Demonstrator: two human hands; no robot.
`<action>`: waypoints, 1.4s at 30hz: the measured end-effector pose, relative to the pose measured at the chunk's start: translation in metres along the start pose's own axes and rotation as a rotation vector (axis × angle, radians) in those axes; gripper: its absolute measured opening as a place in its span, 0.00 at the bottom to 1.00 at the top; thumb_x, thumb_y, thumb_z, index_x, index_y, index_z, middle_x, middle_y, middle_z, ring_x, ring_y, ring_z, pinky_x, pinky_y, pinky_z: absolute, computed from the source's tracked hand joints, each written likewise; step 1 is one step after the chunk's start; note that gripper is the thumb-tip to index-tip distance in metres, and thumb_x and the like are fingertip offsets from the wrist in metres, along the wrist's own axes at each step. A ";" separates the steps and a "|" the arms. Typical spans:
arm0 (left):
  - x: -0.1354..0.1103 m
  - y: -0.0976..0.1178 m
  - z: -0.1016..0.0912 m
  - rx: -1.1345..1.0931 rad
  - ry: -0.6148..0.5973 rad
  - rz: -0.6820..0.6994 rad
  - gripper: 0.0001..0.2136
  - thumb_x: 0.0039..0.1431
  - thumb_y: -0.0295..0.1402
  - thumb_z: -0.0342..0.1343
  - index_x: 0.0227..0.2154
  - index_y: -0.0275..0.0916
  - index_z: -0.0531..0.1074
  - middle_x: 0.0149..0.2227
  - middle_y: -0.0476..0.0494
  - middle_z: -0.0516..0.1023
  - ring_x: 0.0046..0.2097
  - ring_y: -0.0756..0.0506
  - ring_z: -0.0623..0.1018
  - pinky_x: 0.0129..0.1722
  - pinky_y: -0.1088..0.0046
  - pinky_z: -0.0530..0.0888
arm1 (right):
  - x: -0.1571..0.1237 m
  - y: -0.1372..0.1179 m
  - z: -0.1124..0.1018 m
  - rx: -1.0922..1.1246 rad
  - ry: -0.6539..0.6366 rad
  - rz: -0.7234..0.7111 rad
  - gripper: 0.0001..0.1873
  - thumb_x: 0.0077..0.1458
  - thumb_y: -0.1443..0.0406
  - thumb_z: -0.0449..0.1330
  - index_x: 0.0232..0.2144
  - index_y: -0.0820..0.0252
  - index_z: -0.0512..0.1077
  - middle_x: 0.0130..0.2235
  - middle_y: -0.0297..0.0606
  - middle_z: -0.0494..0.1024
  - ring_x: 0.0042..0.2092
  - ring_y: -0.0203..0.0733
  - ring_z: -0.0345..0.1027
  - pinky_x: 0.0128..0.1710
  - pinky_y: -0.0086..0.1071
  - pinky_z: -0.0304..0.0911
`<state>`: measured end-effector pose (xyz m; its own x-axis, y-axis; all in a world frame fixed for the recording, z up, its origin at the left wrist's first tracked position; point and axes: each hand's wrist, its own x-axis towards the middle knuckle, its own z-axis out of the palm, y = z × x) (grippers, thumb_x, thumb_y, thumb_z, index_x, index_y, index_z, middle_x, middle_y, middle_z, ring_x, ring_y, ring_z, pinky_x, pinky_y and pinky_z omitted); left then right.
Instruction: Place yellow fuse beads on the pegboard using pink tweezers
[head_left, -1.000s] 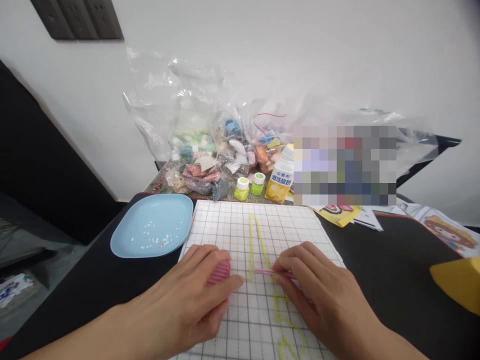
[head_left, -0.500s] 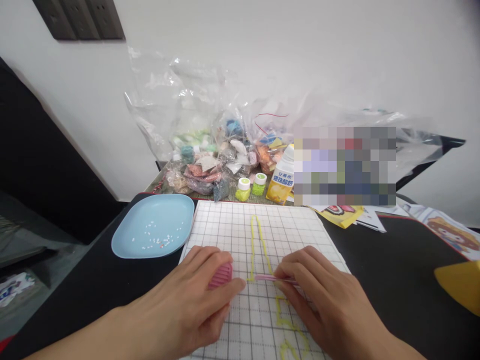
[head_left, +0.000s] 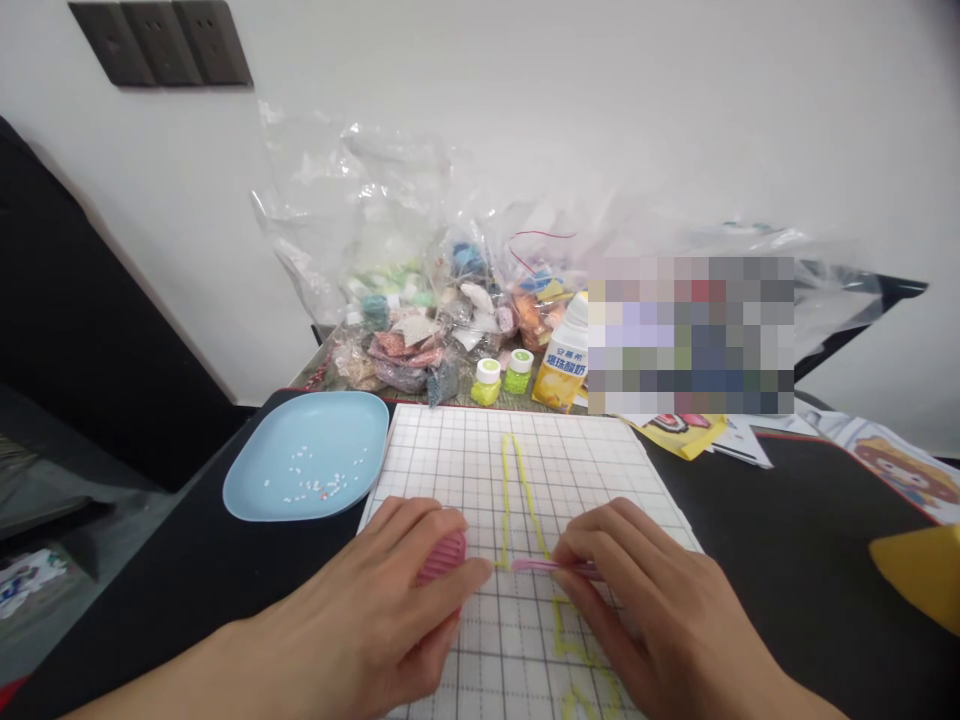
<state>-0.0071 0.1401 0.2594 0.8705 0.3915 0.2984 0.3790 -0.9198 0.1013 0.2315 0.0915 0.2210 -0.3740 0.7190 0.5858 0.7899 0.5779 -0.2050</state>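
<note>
Pink plastic shows between the thumb and fingers of the left hand (head_left: 405, 600): that hand grips a ridged piece (head_left: 448, 553), most of it hidden from me by the fingers. The right hand (head_left: 649, 600) is closed in a pinch around a thin pink tool (head_left: 531, 566), its end pointing left; it may be tweezers, though the fingers cover too much for me to be sure. Both hands are over a white gridded board (head_left: 442, 440) in the middle of the desk (head_left: 780, 570), whose near edge my view cuts off. A yellow outline (head_left: 528, 488) climbs the board to a narrow peak; lower down the right hand screens part of it. By the desk's far left corner I have a blue plate (head_left: 300, 412) holding scattered white beads (head_left: 334, 487). Toward the far edge stand two small jars (head_left: 486, 385) and a bottle (head_left: 560, 372); right of these, a pixelated patch (head_left: 690, 335) blots everything out. A yellow object (head_left: 919, 578) is cut off at the right.
</note>
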 end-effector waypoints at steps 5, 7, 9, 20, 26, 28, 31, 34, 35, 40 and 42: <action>0.000 0.001 -0.001 -0.002 -0.005 -0.014 0.15 0.57 0.19 0.47 0.42 0.37 0.74 0.39 0.39 0.75 0.42 0.41 0.74 0.42 0.61 0.78 | 0.000 0.001 0.000 -0.015 0.010 0.007 0.06 0.63 0.70 0.51 0.32 0.59 0.65 0.29 0.38 0.73 0.30 0.40 0.66 0.22 0.30 0.66; 0.001 0.001 -0.002 0.001 -0.001 -0.019 0.15 0.58 0.19 0.46 0.41 0.37 0.74 0.39 0.40 0.75 0.41 0.41 0.74 0.42 0.62 0.78 | 0.000 0.001 0.000 -0.015 0.014 0.003 0.06 0.63 0.70 0.51 0.32 0.59 0.65 0.29 0.38 0.73 0.30 0.40 0.66 0.21 0.30 0.65; 0.002 0.001 -0.003 0.000 0.003 -0.023 0.14 0.58 0.20 0.46 0.41 0.38 0.74 0.39 0.41 0.75 0.41 0.42 0.74 0.42 0.62 0.78 | -0.001 0.001 0.000 -0.014 0.014 0.001 0.06 0.63 0.70 0.51 0.33 0.59 0.65 0.29 0.38 0.73 0.30 0.40 0.66 0.21 0.30 0.65; 0.000 0.001 -0.002 -0.010 0.004 -0.014 0.14 0.57 0.20 0.46 0.39 0.37 0.74 0.38 0.40 0.75 0.41 0.41 0.74 0.41 0.62 0.78 | -0.001 0.001 0.000 0.000 0.004 -0.006 0.06 0.62 0.71 0.52 0.32 0.58 0.64 0.28 0.37 0.72 0.30 0.41 0.66 0.21 0.31 0.65; -0.001 0.002 -0.002 0.000 0.000 -0.009 0.14 0.57 0.20 0.46 0.39 0.37 0.75 0.38 0.40 0.75 0.41 0.40 0.74 0.42 0.61 0.78 | 0.000 0.002 0.000 0.000 -0.010 -0.009 0.06 0.62 0.71 0.51 0.32 0.58 0.64 0.28 0.38 0.72 0.30 0.41 0.66 0.21 0.31 0.65; 0.000 0.002 -0.002 -0.005 -0.001 -0.005 0.14 0.57 0.19 0.45 0.38 0.36 0.75 0.37 0.39 0.75 0.41 0.40 0.74 0.41 0.60 0.78 | 0.000 0.002 0.000 0.001 -0.008 -0.006 0.06 0.62 0.71 0.52 0.32 0.58 0.64 0.29 0.38 0.72 0.30 0.41 0.66 0.21 0.31 0.65; 0.001 0.002 -0.002 0.006 0.005 -0.011 0.15 0.57 0.20 0.46 0.39 0.36 0.75 0.37 0.40 0.75 0.41 0.40 0.74 0.41 0.61 0.78 | -0.001 0.001 0.000 -0.006 -0.004 -0.004 0.06 0.62 0.71 0.52 0.32 0.58 0.64 0.29 0.38 0.72 0.30 0.41 0.66 0.21 0.31 0.65; 0.001 0.002 -0.003 0.016 0.000 -0.023 0.14 0.57 0.20 0.47 0.39 0.38 0.75 0.37 0.41 0.75 0.41 0.41 0.74 0.41 0.63 0.78 | -0.001 0.002 0.000 -0.019 -0.001 -0.005 0.06 0.62 0.71 0.52 0.32 0.58 0.64 0.28 0.38 0.72 0.30 0.41 0.66 0.21 0.31 0.65; 0.001 0.001 -0.003 0.014 -0.005 -0.023 0.14 0.57 0.20 0.47 0.38 0.38 0.75 0.37 0.41 0.75 0.40 0.41 0.74 0.40 0.63 0.78 | -0.001 0.002 0.000 -0.020 -0.001 -0.005 0.06 0.62 0.71 0.52 0.32 0.58 0.64 0.28 0.38 0.72 0.30 0.41 0.65 0.21 0.31 0.65; 0.001 0.001 -0.002 0.001 -0.045 -0.008 0.16 0.55 0.18 0.47 0.39 0.37 0.76 0.36 0.39 0.74 0.40 0.40 0.73 0.40 0.60 0.78 | -0.001 0.002 0.000 -0.028 0.001 -0.005 0.06 0.62 0.71 0.52 0.32 0.58 0.65 0.28 0.38 0.72 0.30 0.41 0.66 0.21 0.31 0.65; 0.001 0.002 -0.001 -0.001 -0.048 -0.004 0.15 0.55 0.19 0.47 0.39 0.37 0.76 0.36 0.39 0.74 0.40 0.40 0.73 0.40 0.59 0.77 | -0.001 0.002 0.000 -0.031 -0.003 -0.003 0.06 0.62 0.70 0.51 0.32 0.58 0.65 0.28 0.38 0.72 0.30 0.41 0.66 0.21 0.31 0.65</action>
<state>-0.0062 0.1390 0.2610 0.8831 0.3957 0.2520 0.3820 -0.9184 0.1033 0.2340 0.0919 0.2201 -0.3780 0.7185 0.5839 0.8033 0.5681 -0.1790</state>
